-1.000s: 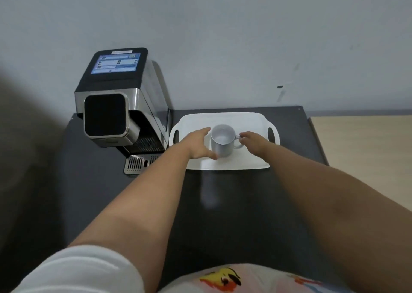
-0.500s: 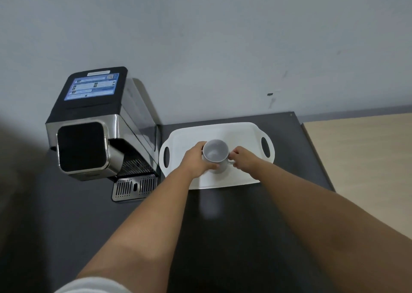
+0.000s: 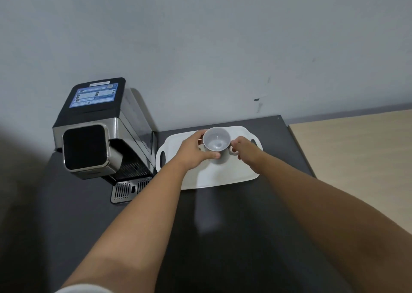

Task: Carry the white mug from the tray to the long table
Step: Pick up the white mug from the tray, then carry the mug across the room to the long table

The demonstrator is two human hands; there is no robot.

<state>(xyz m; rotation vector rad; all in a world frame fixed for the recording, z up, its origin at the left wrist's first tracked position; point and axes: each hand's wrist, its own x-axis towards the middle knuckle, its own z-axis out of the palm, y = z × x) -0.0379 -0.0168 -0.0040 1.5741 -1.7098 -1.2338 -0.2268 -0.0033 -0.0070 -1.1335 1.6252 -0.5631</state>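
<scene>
The white mug (image 3: 217, 142) is held upright over the white tray (image 3: 223, 176), its empty inside facing me. My left hand (image 3: 192, 151) wraps around the mug's left side and front. My right hand (image 3: 243, 147) pinches the handle on the mug's right side. The mug looks lifted a little off the tray, whose far part it now covers. The tray lies on a dark counter (image 3: 223, 226) with its two handle slots at the left and right ends.
A black and steel coffee machine (image 3: 98, 132) stands left of the tray, its drip grate (image 3: 129, 190) in front. A grey wall rises behind. A light wooden table surface (image 3: 356, 159) adjoins the counter on the right.
Both hands have closed on the mug and raised it slightly from the tray. My head has tilted, so the scene sits lower in view.
</scene>
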